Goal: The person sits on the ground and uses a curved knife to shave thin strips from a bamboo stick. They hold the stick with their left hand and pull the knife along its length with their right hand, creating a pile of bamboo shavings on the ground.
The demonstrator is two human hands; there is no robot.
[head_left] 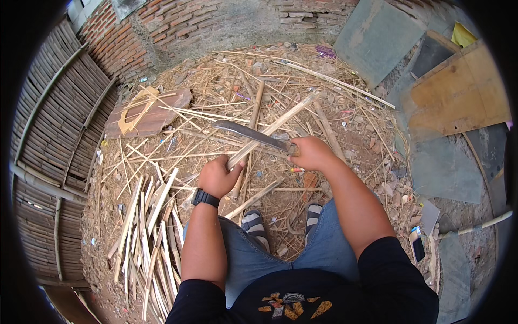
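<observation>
Clearly, in the head view, the crossing of two long things lay between the hands: a long, flat, straw-coloured strip [286, 117] of what looked like split bamboo, and a dark-bladed steel machete [250, 133]. The left hand [217, 177], a black watch [205, 198] at its wrist, had its fingers closed around the strip's near end, so it was the nearer hand; from there the long axis slanted away from the body and rightward above the littered earth ground [380, 186]. The right hand [313, 153] lay to the right of the strip, its fingers wrapped around the machete's handle, and the blade reached leftward and slightly away, passing across the strip just beyond the left fingers. Whether the edge touched it could not be told. The strip looked straight, narrow and pale, with fine lengthwise lines near the hand; similar cut pieces made a loose pile [144, 237] beside the left forearm.
</observation>
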